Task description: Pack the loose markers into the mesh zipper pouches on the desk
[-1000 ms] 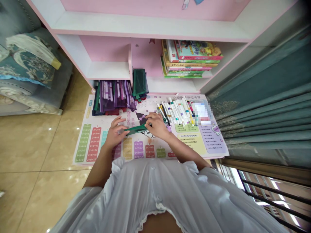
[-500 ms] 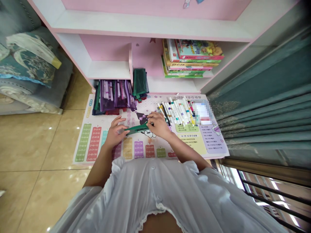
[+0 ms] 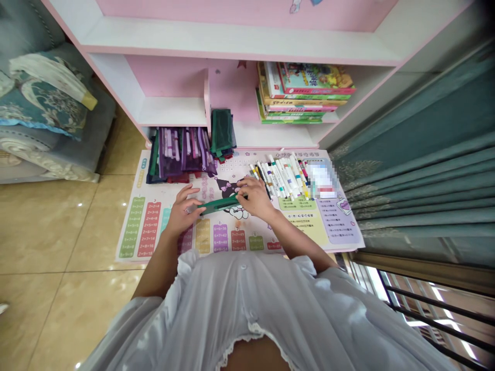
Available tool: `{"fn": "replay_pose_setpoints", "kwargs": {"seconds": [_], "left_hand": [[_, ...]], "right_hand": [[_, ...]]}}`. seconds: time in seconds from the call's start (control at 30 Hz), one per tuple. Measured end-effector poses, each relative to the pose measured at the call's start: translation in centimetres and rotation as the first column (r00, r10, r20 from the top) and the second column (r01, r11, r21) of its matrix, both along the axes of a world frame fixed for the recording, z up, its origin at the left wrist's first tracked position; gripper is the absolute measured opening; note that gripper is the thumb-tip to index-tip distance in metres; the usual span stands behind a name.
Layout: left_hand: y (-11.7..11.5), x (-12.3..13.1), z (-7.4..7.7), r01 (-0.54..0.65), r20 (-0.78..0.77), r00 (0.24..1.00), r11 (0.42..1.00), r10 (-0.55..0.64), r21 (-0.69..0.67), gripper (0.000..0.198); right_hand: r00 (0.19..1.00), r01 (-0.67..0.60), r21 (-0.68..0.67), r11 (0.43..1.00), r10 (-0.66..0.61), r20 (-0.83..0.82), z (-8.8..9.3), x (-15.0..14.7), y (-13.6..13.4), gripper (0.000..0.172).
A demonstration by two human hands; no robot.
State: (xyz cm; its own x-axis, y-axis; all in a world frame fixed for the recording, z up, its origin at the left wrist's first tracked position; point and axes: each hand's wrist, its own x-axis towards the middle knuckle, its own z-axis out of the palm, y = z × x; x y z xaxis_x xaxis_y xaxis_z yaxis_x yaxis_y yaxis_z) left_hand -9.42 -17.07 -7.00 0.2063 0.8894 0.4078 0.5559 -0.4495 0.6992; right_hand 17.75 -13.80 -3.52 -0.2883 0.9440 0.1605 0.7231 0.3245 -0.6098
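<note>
firmly, left hand [image 3: 182, 214], right hand [image 3: 256, 199] pinch green pouch [image 3: 218, 205].

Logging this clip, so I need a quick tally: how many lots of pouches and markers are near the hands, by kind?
green pouch held by left hand and right hand: 1
row of purple pouches, too packed to count singly: 1
stack of dark green pouches: 1
heap of markers: 1
Total: 4 lots

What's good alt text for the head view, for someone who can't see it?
A left hand and a right hand hold a green pouch above a printed multiplication-table mat. Loose markers lie piled beyond the right hand, and purple mesh pouches sit beyond the left hand.
</note>
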Motion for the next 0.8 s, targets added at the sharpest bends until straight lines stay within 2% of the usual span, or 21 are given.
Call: {"fn": "replay_pose_setpoints", "kwargs": {"seconds": [0.8], "left_hand": [[0.0,0.0,0.0,0.003,0.005,1.0,1.0,-0.003,0.023,0.024]], "right_hand": [[0.998,0.059,0.018,0.998,-0.059,0.002,0.3,1.4,0.2,0.021]]}}
